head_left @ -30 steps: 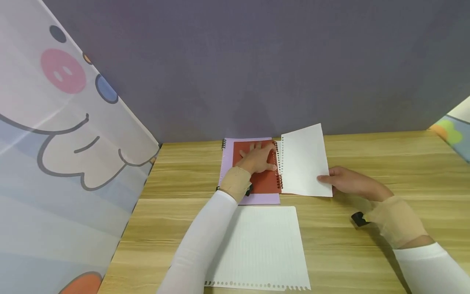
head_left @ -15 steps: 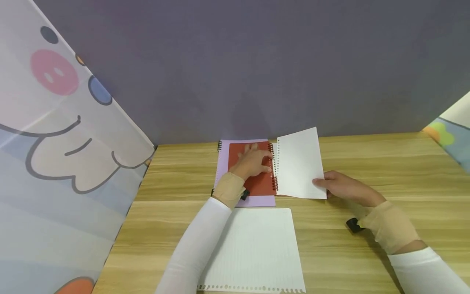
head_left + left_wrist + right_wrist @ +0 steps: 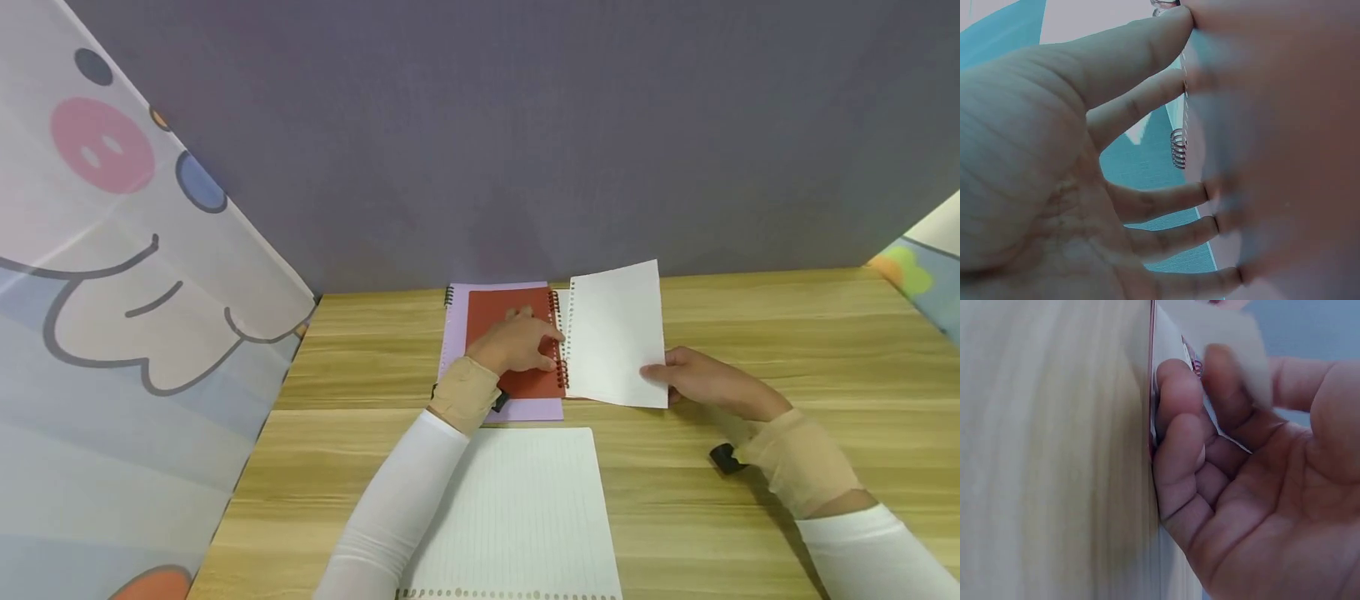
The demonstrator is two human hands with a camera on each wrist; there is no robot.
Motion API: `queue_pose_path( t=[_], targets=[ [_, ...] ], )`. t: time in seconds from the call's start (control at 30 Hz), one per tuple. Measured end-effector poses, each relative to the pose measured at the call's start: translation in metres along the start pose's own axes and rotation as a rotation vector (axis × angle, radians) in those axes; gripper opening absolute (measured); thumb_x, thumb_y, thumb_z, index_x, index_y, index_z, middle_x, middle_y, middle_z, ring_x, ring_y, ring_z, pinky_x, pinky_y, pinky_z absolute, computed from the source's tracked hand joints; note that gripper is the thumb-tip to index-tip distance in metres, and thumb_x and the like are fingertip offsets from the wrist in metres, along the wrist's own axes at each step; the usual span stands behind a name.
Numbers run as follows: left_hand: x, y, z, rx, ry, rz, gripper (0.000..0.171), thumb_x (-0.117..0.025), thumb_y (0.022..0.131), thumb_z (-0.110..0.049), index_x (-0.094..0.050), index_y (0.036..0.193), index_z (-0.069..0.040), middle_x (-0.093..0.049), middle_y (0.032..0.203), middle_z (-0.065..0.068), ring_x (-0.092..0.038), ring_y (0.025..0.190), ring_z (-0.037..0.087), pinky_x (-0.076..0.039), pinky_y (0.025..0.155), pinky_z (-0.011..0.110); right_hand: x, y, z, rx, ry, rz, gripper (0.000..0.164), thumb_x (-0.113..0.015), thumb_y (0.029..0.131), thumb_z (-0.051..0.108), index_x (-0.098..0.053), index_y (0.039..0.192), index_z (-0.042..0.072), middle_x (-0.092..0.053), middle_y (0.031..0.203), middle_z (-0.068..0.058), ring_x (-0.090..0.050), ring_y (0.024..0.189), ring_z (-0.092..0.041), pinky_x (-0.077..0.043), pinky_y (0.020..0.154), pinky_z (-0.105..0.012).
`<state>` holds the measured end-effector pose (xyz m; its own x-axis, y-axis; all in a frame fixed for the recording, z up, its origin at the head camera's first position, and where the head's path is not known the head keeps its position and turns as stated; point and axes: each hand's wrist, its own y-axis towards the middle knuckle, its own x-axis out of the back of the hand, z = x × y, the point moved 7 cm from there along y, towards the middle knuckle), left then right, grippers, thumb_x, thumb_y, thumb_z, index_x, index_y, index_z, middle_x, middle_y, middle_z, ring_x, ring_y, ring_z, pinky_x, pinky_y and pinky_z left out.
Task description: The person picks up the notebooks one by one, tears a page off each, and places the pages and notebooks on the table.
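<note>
A red-covered spiral notebook point(image 3: 531, 385) lies folded open near the wall, on top of a lilac notebook point(image 3: 536, 410). My left hand point(image 3: 513, 343) rests its spread fingertips on the red cover, with the thumb close to the spiral binding point(image 3: 562, 375). In the left wrist view those fingers are fairly straight and hold nothing. My right hand point(image 3: 701, 377) pinches the right edge of a white page point(image 3: 615, 333) between thumb and fingers. That page is lifted and slants up from the notebook, its punched holes along the binding. The right wrist view shows the other fingers curled beneath the page point(image 3: 1260, 369).
A loose lined sheet point(image 3: 525, 508) with punched holes lies on the wooden table point(image 3: 750, 333) in front of the notebooks. A grey wall point(image 3: 487, 142) rises behind the table. A cartoon-printed panel point(image 3: 150, 333) stands along the left side.
My left hand has slid slightly toward me on the red cover, its fingers more bent than before. The right hand keeps its pinch on the page, which has barely moved.
</note>
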<state>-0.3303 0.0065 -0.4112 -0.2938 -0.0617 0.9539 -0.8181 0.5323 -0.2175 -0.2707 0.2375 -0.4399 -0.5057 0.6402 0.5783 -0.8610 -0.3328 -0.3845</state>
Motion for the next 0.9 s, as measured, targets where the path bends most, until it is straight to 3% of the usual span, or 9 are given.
queue_pose_path(
  t=[0.27,0.57,0.9],
  targets=[
    [0.0037,-0.0035,-0.0061,0.007,-0.012,-0.015,0.046,-0.067,0.079,-0.042,-0.056,0.123,-0.038,-0.048,0.127,-0.004,-0.033,0.119,0.03,-0.039,0.08,0.039,0.0037,-0.0056,-0.0014,-0.008,-0.027,0.012,0.048,-0.049,0.088,0.052,-0.046,0.092,0.004,-0.046,0.097,-0.01,-0.044,0.087,-0.022,-0.036,0.076,-0.035],
    [0.0052,-0.0051,-0.0068,0.017,-0.011,-0.016,0.046,-0.068,0.078,-0.042,-0.057,0.122,-0.039,-0.049,0.126,-0.006,-0.032,0.121,0.03,-0.04,0.08,0.039,0.0046,-0.0076,0.0008,0.021,-0.041,0.024,0.044,-0.054,0.087,0.048,-0.047,0.085,0.005,-0.044,0.091,-0.009,-0.041,0.08,-0.022,-0.036,0.069,-0.033],
    [0.0036,-0.0058,-0.0056,0.024,-0.022,-0.023,0.044,-0.068,0.077,-0.042,-0.058,0.12,-0.039,-0.044,0.128,0.002,-0.032,0.119,0.031,-0.041,0.074,0.038,0.0012,-0.009,0.0005,0.035,-0.014,0.062,0.042,-0.055,0.086,0.046,-0.049,0.084,0.005,-0.045,0.091,-0.01,-0.041,0.079,-0.022,-0.036,0.069,-0.034]
  ],
)
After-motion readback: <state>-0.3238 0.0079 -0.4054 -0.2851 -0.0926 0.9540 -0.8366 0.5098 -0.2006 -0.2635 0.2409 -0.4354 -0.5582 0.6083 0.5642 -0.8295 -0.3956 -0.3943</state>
